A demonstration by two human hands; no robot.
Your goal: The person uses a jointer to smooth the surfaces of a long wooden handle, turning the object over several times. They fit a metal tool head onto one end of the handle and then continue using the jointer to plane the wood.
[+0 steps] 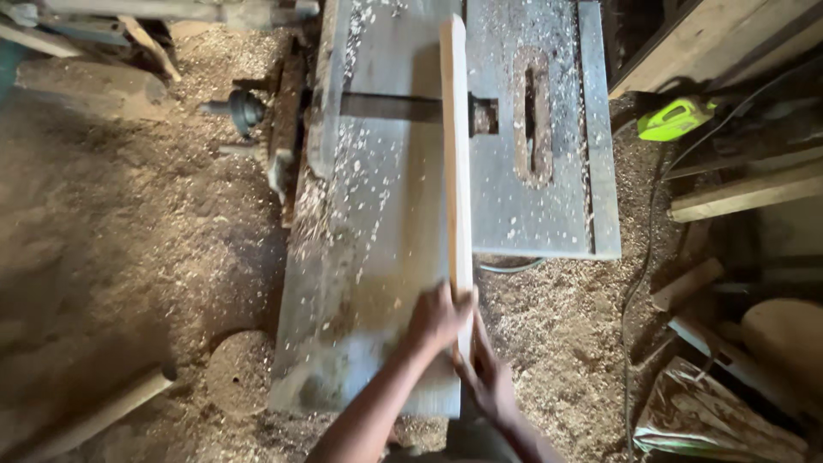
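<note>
A long pale wooden strip [455, 154] stands on edge along the grey metal machine table [369, 223], reaching from near me to the far end. It crosses the dark cutter slot [390, 107] in the table. My left hand [437, 319] presses against the strip's near end from the left side. On the strip's other side, my right hand [487, 377] grips the near end from the right and below. Wood shavings are scattered over the table.
A second grey table section [536, 214] with a long slot [533, 120] lies to the right. Sawdust covers the floor [129, 240]. A bright green power tool [675, 118] and stacked planks [741, 193] sit at the right. A round wooden pole [103, 416] lies at the lower left.
</note>
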